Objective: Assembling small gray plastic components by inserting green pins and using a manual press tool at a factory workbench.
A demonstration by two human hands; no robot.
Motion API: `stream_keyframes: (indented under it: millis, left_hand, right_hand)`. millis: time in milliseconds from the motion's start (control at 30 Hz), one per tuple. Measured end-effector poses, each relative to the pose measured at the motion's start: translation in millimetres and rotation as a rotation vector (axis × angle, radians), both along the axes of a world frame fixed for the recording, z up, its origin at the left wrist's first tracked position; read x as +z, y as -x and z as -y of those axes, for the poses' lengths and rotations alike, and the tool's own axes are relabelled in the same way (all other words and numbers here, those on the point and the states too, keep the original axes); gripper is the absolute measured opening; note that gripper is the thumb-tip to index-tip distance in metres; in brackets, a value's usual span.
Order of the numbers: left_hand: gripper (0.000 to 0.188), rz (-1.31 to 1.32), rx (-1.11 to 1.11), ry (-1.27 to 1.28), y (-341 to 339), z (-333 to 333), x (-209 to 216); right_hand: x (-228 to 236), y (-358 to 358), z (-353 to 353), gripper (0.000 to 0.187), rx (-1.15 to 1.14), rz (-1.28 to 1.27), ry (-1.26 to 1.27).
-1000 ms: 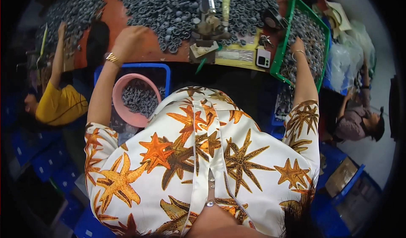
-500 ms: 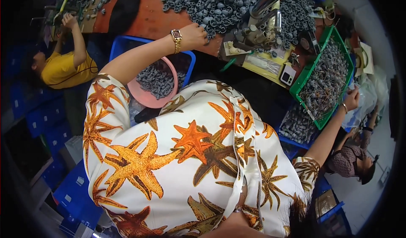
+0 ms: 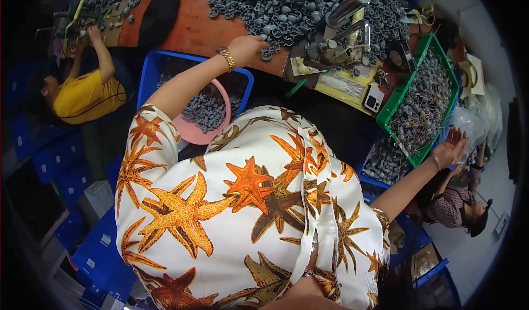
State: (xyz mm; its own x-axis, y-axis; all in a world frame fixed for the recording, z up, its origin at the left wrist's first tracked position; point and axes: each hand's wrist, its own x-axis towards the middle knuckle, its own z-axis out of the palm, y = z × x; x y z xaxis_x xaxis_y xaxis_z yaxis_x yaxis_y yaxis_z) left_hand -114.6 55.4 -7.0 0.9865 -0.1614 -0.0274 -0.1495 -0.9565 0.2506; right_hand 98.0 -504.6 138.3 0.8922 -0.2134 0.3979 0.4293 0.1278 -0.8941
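My left hand (image 3: 247,51), with a gold watch on its wrist, is at the near edge of the reddish-brown table. Its fingers curl down beside a few small grey plastic parts (image 3: 270,51); whatever is between the fingertips is hidden. Just beyond lies a large pile of grey plastic parts (image 3: 264,7), many of them hook- or ring-shaped. Out to the right, my right hand (image 3: 451,147) is open with its fingers apart and holds nothing. It is beside a green crate (image 3: 421,158) of grey parts with thin metal pins, near a clear plastic bag (image 3: 468,125).
A metal hand press (image 3: 347,29) stands on the table beside a phone (image 3: 374,98). Below my left arm, a pink basin (image 3: 225,103) of grey parts sits in a blue crate (image 3: 249,87). One person in yellow (image 3: 91,98) works at left; another person (image 3: 457,208) is at right.
My right hand has moved toward me, and its fingers have opened. My left hand has shifted slightly left and nearer, and a few grey parts now show by its fingertips.
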Motion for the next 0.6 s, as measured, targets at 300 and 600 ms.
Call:
stream_keyframes:
  millis: [300, 600]
  left_hand:
    - [0.042, 0.22, 0.808, 0.371, -47, -60, -89]
    - [0.035, 0.39, 0.952, 0.432, -35, -28, -79]
  right_hand:
    - [12, 21, -10, 0.03, 0.31, -0.037, -0.259]
    - [21, 64, -52, 0.028, 0.583, -0.124, -0.072]
